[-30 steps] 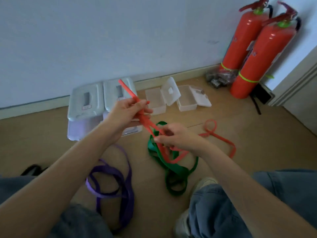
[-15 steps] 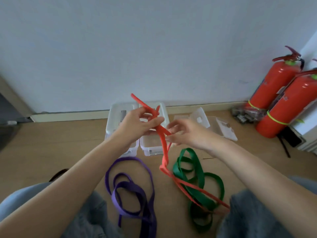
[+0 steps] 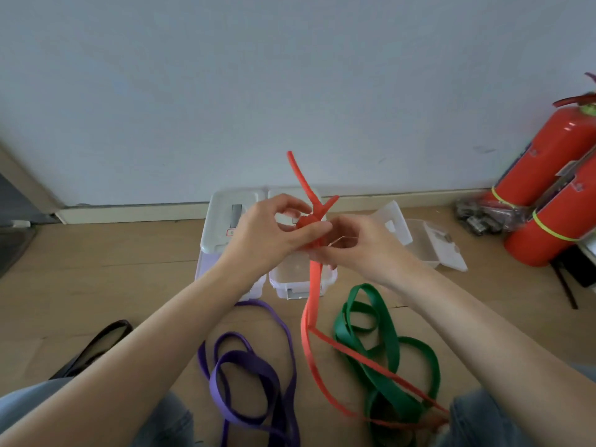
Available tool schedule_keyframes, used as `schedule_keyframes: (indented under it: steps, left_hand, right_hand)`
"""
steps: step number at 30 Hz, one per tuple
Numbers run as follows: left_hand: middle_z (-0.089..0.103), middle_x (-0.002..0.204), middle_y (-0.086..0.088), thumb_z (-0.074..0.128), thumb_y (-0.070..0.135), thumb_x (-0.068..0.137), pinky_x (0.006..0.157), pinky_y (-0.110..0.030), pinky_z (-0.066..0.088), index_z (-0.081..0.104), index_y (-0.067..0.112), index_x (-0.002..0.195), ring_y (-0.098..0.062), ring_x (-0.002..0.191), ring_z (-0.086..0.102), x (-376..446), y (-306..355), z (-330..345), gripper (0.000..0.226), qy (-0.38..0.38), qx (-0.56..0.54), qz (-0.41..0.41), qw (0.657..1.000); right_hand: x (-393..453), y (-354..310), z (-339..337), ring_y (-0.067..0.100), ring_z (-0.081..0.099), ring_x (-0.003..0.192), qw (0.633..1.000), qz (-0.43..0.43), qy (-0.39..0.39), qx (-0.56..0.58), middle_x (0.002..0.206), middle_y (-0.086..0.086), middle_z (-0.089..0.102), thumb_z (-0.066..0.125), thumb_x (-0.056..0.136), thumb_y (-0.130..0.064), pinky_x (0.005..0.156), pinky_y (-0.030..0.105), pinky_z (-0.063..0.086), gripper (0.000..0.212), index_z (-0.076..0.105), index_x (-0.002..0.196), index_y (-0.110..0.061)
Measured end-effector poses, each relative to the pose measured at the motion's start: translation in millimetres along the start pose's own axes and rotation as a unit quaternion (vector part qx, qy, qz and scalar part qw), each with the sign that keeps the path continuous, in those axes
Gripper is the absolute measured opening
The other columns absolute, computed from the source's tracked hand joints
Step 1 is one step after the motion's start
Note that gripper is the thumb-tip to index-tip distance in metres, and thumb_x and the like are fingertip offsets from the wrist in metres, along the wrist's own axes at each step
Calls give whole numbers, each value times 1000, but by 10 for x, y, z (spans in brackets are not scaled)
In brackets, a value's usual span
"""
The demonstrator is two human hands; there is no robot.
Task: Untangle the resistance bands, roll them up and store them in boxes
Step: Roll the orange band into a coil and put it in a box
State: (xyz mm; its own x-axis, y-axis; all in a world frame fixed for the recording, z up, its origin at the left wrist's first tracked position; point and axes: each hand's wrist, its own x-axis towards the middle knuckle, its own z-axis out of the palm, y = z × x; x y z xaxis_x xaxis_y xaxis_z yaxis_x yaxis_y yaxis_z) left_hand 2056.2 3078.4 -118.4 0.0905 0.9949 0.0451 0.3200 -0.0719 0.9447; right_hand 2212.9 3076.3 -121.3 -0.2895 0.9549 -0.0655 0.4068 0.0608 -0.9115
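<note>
At the frame's centre, the left hand and right hand are both pinching a knotted bunch of the red band. Two red ends are sticking up above the fingers, while a long loop is hanging down toward the lower right, crossing the green band.

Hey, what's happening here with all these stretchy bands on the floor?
A person sitting on the wooden floor is working on a knot in the long red rubber resistance band. The left hand and right hand both pinch it at the tangle, and its tail hangs down across the green resistance band. The purple resistance band lies loose beside it. None is rolled yet; small clear plastic boxes sit open near the wall.
</note>
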Motion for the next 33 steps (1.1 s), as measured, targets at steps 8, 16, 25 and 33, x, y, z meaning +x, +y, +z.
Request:
schedule_keyframes:
  steps: [8, 16, 25, 33]
  left_hand:
    - [73, 96, 3, 47, 20, 96, 91, -20, 50, 65, 17, 102, -7, 100, 65, -30, -144, 250, 19, -223, -105, -71, 967]
    - [39, 65, 8, 37, 30, 99, 57, -26, 24, 37, 17, 85, -21, 65, 47, -84, -313, 177, 20, -69, 402, 119, 905]
    - [53, 67, 7, 56, 19, 91, 61, -25, 42, 58, 17, 81, -5, 63, 52, -199, -221, 199, 10, -136, 244, 190, 941]
    - [64, 83, 10, 48, 19, 96, 86, -24, 49, 58, 20, 87, -3, 82, 61, -252, -315, 358, 14, -265, 90, 50, 959]
  right_hand:
    - [-28, -97, -250, 9, 61, 54, 964, 62, 81, 247, 67, 4, 68, 69, 79, -1, 47, 17, 45, 25, 68, 102, -10]
    - [-155, 129, -419, 13, 50, 115, 958, 56, 129, -251, 133, -8, 48, 72, 76, -38, 90, 30, 42, 73, 37, 139, -26]
    - [-307, 42, -423, 0, 56, 64, 954, -69, -67, -284, 76, -2, 65, 67, 83, -30, 65, 21, 43, 2, 66, 82, -30]
    - [-329, -38, -486, -14, 54, 88, 985, -119, 53, -115, 86, -14, 67, 76, 72, -19, 71, 1, 40, 19, 68, 79, -34]
